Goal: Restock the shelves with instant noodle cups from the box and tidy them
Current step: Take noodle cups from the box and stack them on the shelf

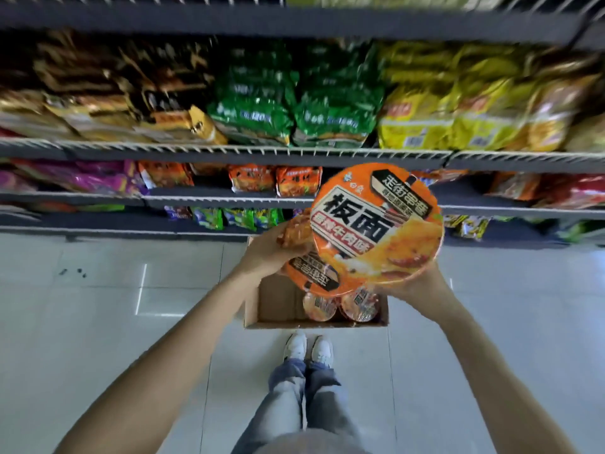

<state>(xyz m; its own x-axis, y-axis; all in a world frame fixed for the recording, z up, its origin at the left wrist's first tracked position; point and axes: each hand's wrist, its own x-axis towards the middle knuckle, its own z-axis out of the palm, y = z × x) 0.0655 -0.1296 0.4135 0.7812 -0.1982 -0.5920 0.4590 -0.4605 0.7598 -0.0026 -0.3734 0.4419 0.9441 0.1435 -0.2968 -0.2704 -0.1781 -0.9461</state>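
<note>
In hand: 2 noodle cups. Your right hand (413, 283) grips the upper cup (376, 221); your left hand (271, 249), at its 9 o'clock, grips the lower cup (314, 276). Cardboard box (271, 306) at 6 o'clock: 2 cups visible.

Bare forearms, no sleeves; faded blue jeans (294, 404) w/ white sneakers (308, 348), grey top
</note>
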